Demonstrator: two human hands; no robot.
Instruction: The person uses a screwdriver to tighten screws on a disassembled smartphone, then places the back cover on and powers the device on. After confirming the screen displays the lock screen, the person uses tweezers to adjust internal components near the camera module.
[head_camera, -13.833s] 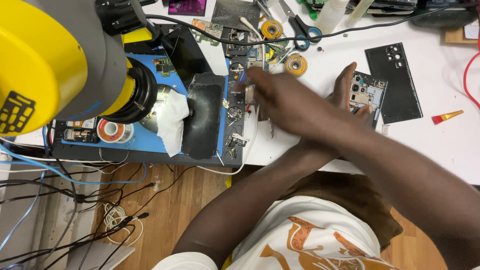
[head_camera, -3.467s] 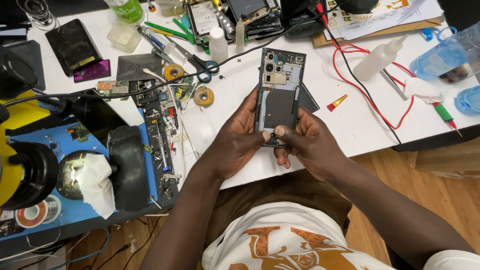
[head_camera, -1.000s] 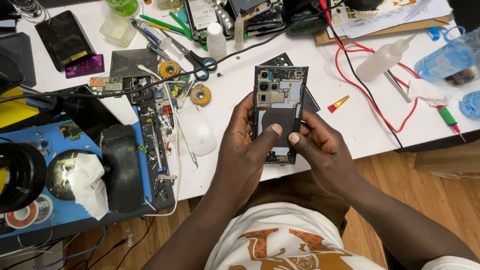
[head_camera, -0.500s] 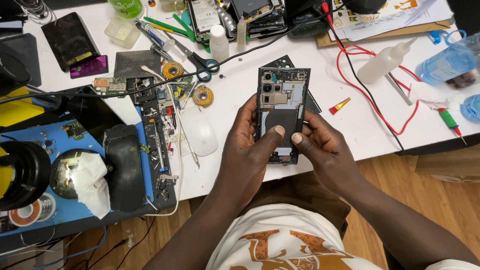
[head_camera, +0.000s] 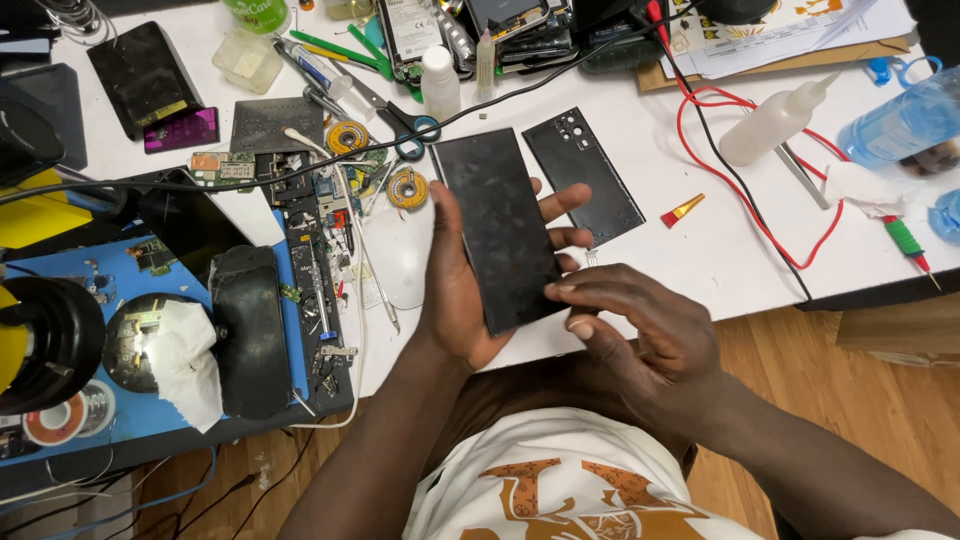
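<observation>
Clutter was spread across the white table (head_camera: 700, 250): a black back cover (head_camera: 585, 176) lay just beside the held phone, a red wire (head_camera: 745, 205) looped to the right, and solder reels (head_camera: 407, 188), a white squeeze bottle (head_camera: 775, 122) and scissors (head_camera: 395, 118) were scattered behind. A blue mat (head_camera: 100, 290) was seen at the left edge. The phone (head_camera: 500, 228) was held above the table's near edge, its dark, smudged screen turned up. It was cradled in the left hand (head_camera: 470, 290), thumb on one long edge, fingers curled around the other. The right hand (head_camera: 640, 340) was half closed, its fingertips (head_camera: 560, 292) touching the phone's lower right edge.
</observation>
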